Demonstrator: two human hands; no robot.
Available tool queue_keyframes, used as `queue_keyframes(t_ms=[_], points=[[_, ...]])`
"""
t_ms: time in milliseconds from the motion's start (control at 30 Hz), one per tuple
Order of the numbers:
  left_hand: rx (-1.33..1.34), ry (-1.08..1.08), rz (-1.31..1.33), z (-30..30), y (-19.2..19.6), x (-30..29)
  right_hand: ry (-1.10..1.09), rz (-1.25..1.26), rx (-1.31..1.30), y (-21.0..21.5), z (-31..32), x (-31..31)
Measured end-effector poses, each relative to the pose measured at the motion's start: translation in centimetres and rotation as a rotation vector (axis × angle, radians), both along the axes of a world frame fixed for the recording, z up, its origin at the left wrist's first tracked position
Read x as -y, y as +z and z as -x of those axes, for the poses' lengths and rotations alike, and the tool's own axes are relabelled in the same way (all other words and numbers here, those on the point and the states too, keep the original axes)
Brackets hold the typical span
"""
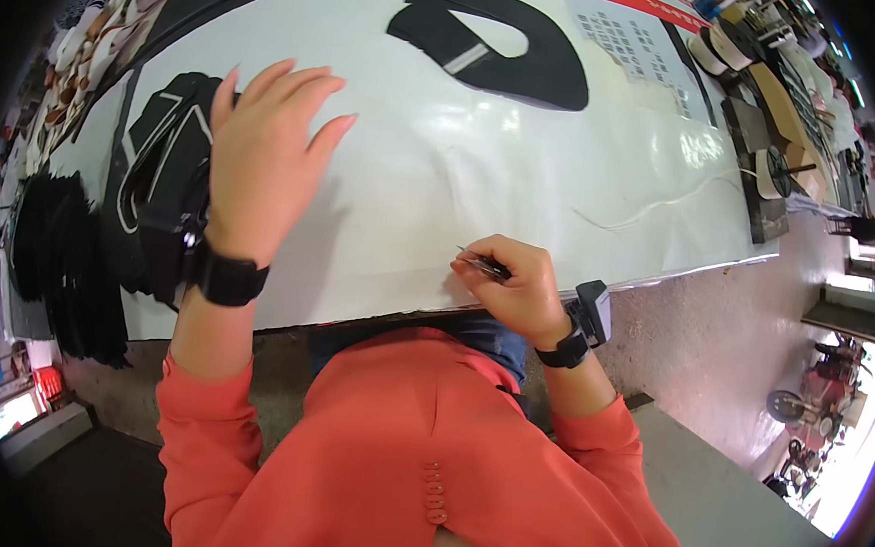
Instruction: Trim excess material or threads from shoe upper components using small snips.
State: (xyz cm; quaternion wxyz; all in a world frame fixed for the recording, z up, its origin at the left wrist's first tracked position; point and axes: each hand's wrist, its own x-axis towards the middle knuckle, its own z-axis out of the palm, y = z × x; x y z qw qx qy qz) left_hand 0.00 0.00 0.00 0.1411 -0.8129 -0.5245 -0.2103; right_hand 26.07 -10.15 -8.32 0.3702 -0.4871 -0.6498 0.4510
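My left hand (263,153) hovers open, fingers spread, above the white table (444,164), just right of a stack of black shoe-upper pieces with white trim (163,176). My right hand (515,283) rests at the table's near edge, closed around a small thin metal tool (478,262) whose tip points left. Both wrists wear black bands. A single black shoe-upper piece with a grey strip (492,41) lies farther back on the table.
A dark pile of black pieces (53,260) sits at the left end. A white cord (652,211) curls on the right of the table. Spools and shoe parts (769,93) crowd the far right bench. A small black box (593,308) hangs at the table edge.
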Motion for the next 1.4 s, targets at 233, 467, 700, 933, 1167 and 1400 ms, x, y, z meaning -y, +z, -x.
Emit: queue_keyframes(t_ms=[233,467,700,933,1167,1400], points=[[0.118,-0.211,0.122,-9.4,-3.9,-5.6,-0.157,0.019,-0.080,-0.1,-0.8,0.4],[0.101,-0.191,0.194,-15.2,-7.4,-8.0,-0.086,-0.036,-0.077,0.0,-0.7,0.1],[0.387,-0.039,0.300,-14.7,-8.6,-11.5,-0.084,-0.045,-0.134,-0.7,-1.0,0.1],[0.612,-0.012,-0.081,-10.0,-3.2,-11.8,-0.034,0.035,-0.078,-0.1,-0.8,0.0],[-0.018,-0.422,-0.004,-6.4,-0.4,-0.2,-0.204,0.057,-0.170,0.6,-2.2,0.9],[0.042,-0.390,0.453,-1.9,-3.8,11.4,-0.357,0.002,0.173,4.1,-10.2,-1.7]])
